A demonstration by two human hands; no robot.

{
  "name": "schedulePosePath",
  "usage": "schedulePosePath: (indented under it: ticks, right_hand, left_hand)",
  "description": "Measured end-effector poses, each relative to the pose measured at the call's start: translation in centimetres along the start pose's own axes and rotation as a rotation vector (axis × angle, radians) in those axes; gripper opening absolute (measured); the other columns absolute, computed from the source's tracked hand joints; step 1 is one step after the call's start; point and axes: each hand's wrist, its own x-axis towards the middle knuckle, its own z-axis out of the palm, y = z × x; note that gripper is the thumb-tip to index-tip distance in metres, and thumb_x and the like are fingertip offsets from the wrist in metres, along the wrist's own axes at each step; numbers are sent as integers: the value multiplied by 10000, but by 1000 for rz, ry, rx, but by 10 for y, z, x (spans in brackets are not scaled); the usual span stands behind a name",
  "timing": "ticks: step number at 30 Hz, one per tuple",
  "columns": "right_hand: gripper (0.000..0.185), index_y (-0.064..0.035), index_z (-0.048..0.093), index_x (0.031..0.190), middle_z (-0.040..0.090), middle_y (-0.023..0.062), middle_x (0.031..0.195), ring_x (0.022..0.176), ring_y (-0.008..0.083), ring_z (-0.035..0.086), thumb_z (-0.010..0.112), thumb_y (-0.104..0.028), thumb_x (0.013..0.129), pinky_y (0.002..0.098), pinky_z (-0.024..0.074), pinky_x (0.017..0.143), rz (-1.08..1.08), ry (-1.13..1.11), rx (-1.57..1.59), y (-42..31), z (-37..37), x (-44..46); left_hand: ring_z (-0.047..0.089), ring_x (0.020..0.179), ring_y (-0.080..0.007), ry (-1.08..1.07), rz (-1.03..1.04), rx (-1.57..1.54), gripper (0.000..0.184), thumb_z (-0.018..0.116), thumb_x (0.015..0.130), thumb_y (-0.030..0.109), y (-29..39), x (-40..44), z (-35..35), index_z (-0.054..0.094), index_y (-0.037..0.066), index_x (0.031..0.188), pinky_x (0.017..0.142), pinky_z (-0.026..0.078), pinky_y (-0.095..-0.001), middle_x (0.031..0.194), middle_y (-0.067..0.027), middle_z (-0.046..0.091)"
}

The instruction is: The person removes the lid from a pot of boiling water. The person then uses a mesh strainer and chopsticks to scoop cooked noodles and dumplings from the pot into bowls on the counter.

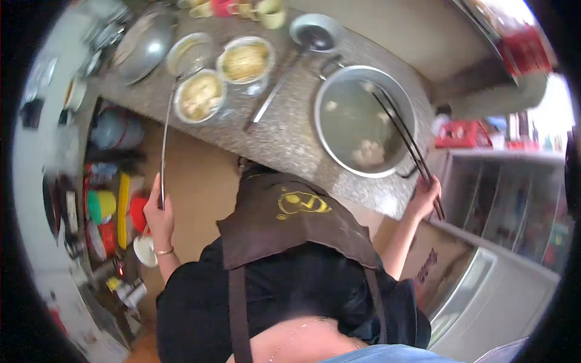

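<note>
My left hand [158, 213] is closed around the long handle of a mesh strainer [192, 57]. The strainer's head is over a pale bowl [175, 54], close to two bowls of noodles, one nearer [200, 97] and one farther [244, 60]. On the right, my right hand [425, 196] grips a pair of long dark chopsticks [407, 136]. Their tips reach into a large metal pot [321, 136] of cloudy liquid. Pale chunks [368, 153], perhaps meat, show in the liquid. Whether the chopsticks hold a piece is unclear.
A dark ladle [317, 40] rests in a metal bowl, its handle lying across the stone counter [284, 133]. A wok [144, 51] and several cups [270, 13] stand at the back. To the right is a glass-fronted cabinet [502, 187]; low shelves hold containers [101, 204] at left.
</note>
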Motion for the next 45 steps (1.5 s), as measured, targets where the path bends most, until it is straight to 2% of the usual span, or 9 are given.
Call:
schedulePosePath:
  ticks: [3,6,9,16,22,24,25,29,45]
  right_hand:
    - [218,44,595,983,607,105,861,790,173,594,531,-149,903,302,506,760,8,-15,-93,-23,14,-1]
    - [190,29,629,936,627,75,782,751,153,600,556,-140,892,254,476,704,-73,-158,-336,-17,25,9]
    - [120,-13,647,892,613,127,786,725,222,605,588,-107,846,300,468,677,-374,-320,-787,-50,42,14]
    - [116,-46,660,864,624,144,778,734,303,611,621,-138,807,353,482,671,-288,-611,-972,-14,22,10]
    - [160,6,660,899,652,99,789,720,147,603,595,-133,852,288,474,673,49,-491,-572,-50,-3,-14]
    - [170,24,651,919,655,85,811,743,127,606,586,-125,867,271,488,693,89,-361,-423,-54,-17,-15]
    - [180,37,642,932,659,81,835,752,124,611,586,-122,871,257,495,704,92,-330,-462,-58,-25,-14]
    - [184,27,646,933,652,71,835,752,127,602,583,-135,875,250,483,711,90,-210,-442,-63,-40,-13]
    - [230,30,633,966,647,89,825,755,143,620,529,-168,908,270,508,718,112,-16,-384,-88,-57,-27]
  left_hand:
    - [510,735,-43,-155,23,-72,463,528,826,5,41,14,29,469,26,1285,648,438,-215,1070,-37,632]
    - [502,687,-53,-379,321,-75,468,557,813,53,97,44,87,480,44,1275,633,435,-230,1005,-109,649]
    - [599,845,-374,-498,543,12,496,526,780,85,132,73,164,478,118,1272,722,481,-388,958,-214,604]
    - [640,801,-355,-713,793,778,405,490,746,49,200,85,274,527,-13,1144,699,518,-433,828,-225,637]
    - [654,709,-319,-946,969,854,180,490,720,56,223,102,290,637,-41,755,656,523,-407,735,-240,629]
    - [652,612,-279,-1235,560,809,190,465,735,41,245,104,281,619,-54,794,558,523,-392,646,-214,612]
    - [610,498,-226,-1273,481,729,241,446,756,30,235,109,287,592,-54,927,447,495,-355,630,-157,596]
    - [534,432,-135,-1489,150,509,433,443,791,29,214,122,294,473,1,1222,384,448,-260,696,-89,587]
    - [505,428,-52,-1722,-284,-108,474,517,855,120,168,171,245,410,-8,1299,354,394,-174,719,-50,603]
